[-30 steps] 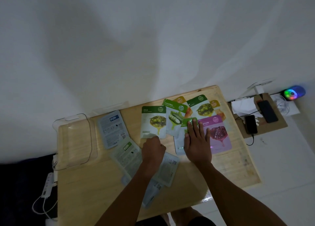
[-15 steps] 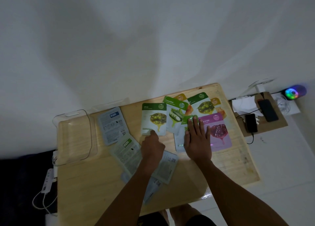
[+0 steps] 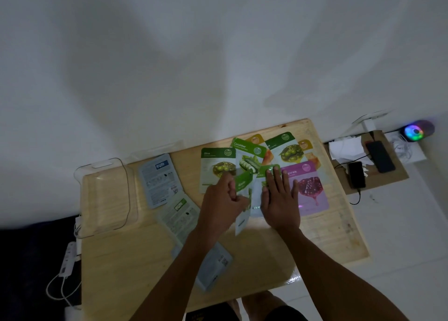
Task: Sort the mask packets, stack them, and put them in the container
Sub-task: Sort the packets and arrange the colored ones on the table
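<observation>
Wood counter [image 3: 254, 255]: pale, grained, rectangular; bare stretch along near edge and near right corner.
Clear container [image 3: 104, 197]: thin transparent plastic, rounded corners, at counter's far left corner, overhanging left edge.
Olive packet [image 3: 214, 165]: glossy, green header, flat at counter's far middle.
Cucumber packet [image 3: 249, 156]: green header, overlapping olive packet's right side.
Pomegranate packet [image 3: 312, 187]: purple, glossy, toward counter's right side.
Grey packets [image 3: 160, 180]: printed backs up, matte, between container and counter's middle; more fanned toward near edge under left forearm.
Left hands [image 3: 223, 199]: thumb and fingers pinched on green-topped packet [image 3: 243, 199], lifted and tilted on edge at counter's middle.
Right hands [image 3: 278, 199]: palm down, fingers spread flat, pressing a green packet [image 3: 269, 170] beside pomegranate one; gripping nothing.
</observation>
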